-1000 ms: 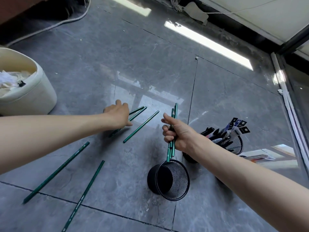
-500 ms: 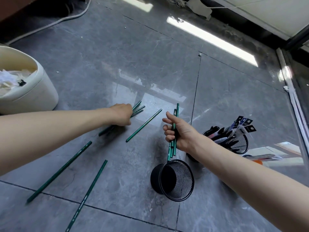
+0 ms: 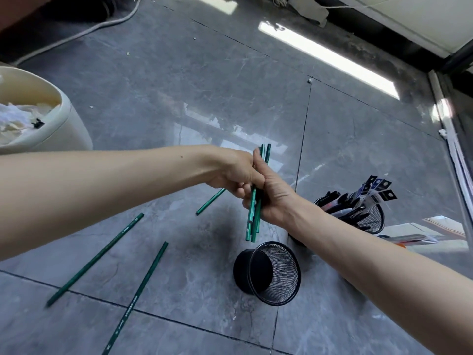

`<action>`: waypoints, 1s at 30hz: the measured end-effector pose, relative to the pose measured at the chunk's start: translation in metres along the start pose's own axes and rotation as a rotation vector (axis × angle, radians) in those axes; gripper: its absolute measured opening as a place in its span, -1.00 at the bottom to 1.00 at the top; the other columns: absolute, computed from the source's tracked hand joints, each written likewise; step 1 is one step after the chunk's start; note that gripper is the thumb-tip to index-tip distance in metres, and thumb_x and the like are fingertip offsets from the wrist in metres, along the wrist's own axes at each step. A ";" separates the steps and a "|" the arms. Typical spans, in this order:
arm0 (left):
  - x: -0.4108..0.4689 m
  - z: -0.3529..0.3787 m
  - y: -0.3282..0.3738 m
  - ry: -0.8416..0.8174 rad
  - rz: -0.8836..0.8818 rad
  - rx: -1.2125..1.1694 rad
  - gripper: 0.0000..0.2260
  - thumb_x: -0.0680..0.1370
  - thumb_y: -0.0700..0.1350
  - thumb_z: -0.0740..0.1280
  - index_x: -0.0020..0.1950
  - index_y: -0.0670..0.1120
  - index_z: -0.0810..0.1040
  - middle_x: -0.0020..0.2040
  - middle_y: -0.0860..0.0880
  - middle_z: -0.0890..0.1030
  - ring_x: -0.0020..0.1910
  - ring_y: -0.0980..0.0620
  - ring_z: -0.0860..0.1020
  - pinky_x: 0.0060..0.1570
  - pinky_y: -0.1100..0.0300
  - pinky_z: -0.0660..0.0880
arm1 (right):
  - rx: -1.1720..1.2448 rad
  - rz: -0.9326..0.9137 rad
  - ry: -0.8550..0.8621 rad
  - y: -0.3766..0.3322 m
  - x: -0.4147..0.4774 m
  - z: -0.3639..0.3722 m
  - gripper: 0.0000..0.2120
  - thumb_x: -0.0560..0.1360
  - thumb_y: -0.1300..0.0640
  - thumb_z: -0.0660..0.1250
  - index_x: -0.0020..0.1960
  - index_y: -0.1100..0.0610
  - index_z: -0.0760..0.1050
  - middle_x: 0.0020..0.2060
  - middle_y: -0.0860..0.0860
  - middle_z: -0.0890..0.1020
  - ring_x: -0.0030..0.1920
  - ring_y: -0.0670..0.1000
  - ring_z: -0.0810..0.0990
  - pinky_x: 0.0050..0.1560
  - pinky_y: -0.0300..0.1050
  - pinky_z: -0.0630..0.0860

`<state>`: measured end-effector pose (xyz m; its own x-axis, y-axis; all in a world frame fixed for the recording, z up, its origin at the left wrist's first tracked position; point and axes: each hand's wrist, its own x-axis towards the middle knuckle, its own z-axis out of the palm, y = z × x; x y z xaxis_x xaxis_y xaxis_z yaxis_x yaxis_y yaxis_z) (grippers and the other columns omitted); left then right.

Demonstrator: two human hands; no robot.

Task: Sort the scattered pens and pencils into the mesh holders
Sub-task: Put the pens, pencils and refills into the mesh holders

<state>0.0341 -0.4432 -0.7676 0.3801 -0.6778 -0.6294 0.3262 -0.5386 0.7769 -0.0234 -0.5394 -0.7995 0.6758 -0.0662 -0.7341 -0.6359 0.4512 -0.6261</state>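
Head view: at frame centre the right hand (image 3: 273,190) is gripping a bundle of green pencils (image 3: 252,219), the left hand (image 3: 230,172) curling round it too, above the empty mesh holder (image 3: 289,267). Three loose pencils (image 3: 94,258) are lying on the floor (image 3: 204,265), lower left.

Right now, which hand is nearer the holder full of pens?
Right. The right hand is to the left of the pen-filled holder in view, holding the green pencils; the left hand holds them from the far side, further from the holder.
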 end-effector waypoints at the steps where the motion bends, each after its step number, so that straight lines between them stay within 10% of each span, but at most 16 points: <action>1: 0.001 0.001 -0.001 0.012 0.011 -0.001 -0.83 0.53 -0.36 0.22 -0.25 -0.21 0.42 -0.48 -0.09 0.40 -0.50 0.06 0.43 -0.59 0.35 0.38 | 0.026 0.006 -0.003 0.000 0.000 -0.001 -0.61 0.42 -0.27 0.31 -0.25 0.07 0.47 -0.63 -0.02 0.41 -0.64 -0.09 0.42 -0.57 -0.37 0.26; 9: -0.001 -0.017 -0.005 0.024 0.063 0.054 -0.81 0.48 -0.10 0.43 -0.21 -0.21 0.56 -0.34 -0.12 0.63 -0.47 0.09 0.56 -0.50 0.34 0.44 | -0.030 0.036 0.120 -0.004 0.003 -0.008 -0.77 0.56 0.14 0.08 -0.24 0.17 0.35 -0.60 0.05 0.46 -0.63 -0.06 0.37 -0.64 -0.35 0.24; 12: 0.009 -0.031 -0.016 0.267 0.107 0.226 -0.76 0.50 -0.05 0.38 -0.29 -0.16 0.51 -0.44 -0.06 0.55 -0.58 0.09 0.46 -0.59 0.35 0.32 | 0.009 0.055 0.201 -0.004 0.003 -0.015 -0.82 0.59 0.21 0.05 -0.18 0.18 0.27 -0.58 0.17 0.55 -0.60 0.03 0.50 -0.64 -0.30 0.40; 16: 0.020 -0.037 -0.051 0.423 0.017 0.873 -0.73 0.51 0.00 0.32 -0.09 -0.23 0.45 -0.14 -0.17 0.60 -0.28 -0.10 0.49 -0.30 0.16 0.41 | 0.014 0.116 0.193 -0.003 0.001 -0.023 -0.84 0.59 0.21 0.15 -0.16 0.20 0.36 -0.60 0.11 0.53 -0.67 -0.03 0.47 -0.65 -0.30 0.41; 23: 0.033 -0.020 -0.095 0.412 0.007 1.062 -0.76 0.53 -0.02 0.27 -0.06 -0.13 0.27 0.04 -0.21 0.54 -0.06 -0.20 0.50 -0.22 0.11 0.32 | 0.036 0.120 0.145 -0.001 -0.001 -0.028 -0.78 0.53 0.04 0.32 -0.13 0.15 0.35 -0.59 0.00 0.34 -0.70 -0.14 0.16 -0.70 -0.37 0.14; 30: 0.015 -0.012 -0.070 0.373 -0.005 0.652 -0.70 0.52 -0.09 0.23 -0.38 -0.16 0.33 -0.45 -0.12 0.49 -0.37 -0.13 0.50 -0.42 0.23 0.35 | 0.054 0.066 0.191 -0.006 -0.010 -0.022 -0.73 0.47 0.02 0.40 -0.10 0.17 0.37 -0.41 0.02 0.32 -0.66 -0.15 0.19 -0.69 -0.35 0.16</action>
<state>0.0269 -0.4094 -0.8316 0.6855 -0.5225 -0.5070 -0.2059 -0.8071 0.5533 -0.0350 -0.5615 -0.7938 0.5466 -0.2004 -0.8131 -0.6524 0.5069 -0.5635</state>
